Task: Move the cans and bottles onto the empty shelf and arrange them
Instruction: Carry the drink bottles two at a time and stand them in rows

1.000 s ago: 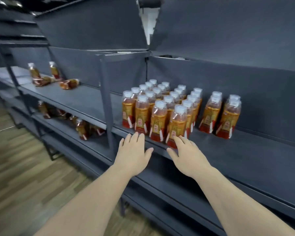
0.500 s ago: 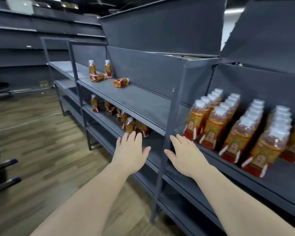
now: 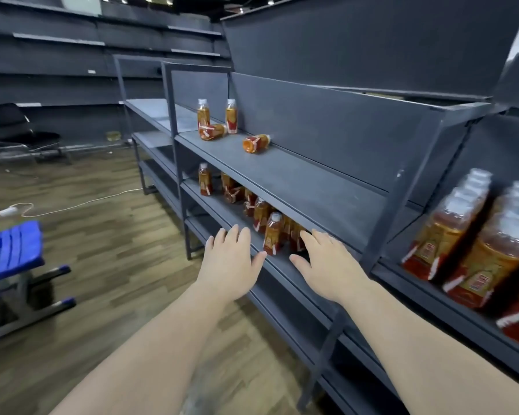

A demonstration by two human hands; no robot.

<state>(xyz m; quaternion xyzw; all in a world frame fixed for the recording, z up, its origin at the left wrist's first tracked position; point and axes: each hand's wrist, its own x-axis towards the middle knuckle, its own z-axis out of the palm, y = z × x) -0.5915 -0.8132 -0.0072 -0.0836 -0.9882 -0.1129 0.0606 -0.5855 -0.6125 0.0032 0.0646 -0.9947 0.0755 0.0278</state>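
My left hand (image 3: 229,262) and my right hand (image 3: 324,265) are both open, palms down, holding nothing, in front of the lower grey shelf (image 3: 222,217). Several amber tea bottles with white caps stand or lie on that lower shelf; the nearest one (image 3: 272,233) stands between my two hands. On the upper shelf (image 3: 297,178), two bottles stand at the far end (image 3: 231,115) and two lie on their sides (image 3: 256,143). Neat rows of the same bottles (image 3: 468,235) fill the shelf bay at the right.
A grey upright post (image 3: 402,199) separates the two shelf bays. To the left are a wooden floor, a blue stool (image 3: 9,250), a black chair (image 3: 15,127) and a white cable (image 3: 57,209) on the floor. More dark shelving lines the far wall.
My view has swung left, away from the arranged rows toward the scattered bottles. Both hands stayed open and now hover by the lower shelf's bottles.
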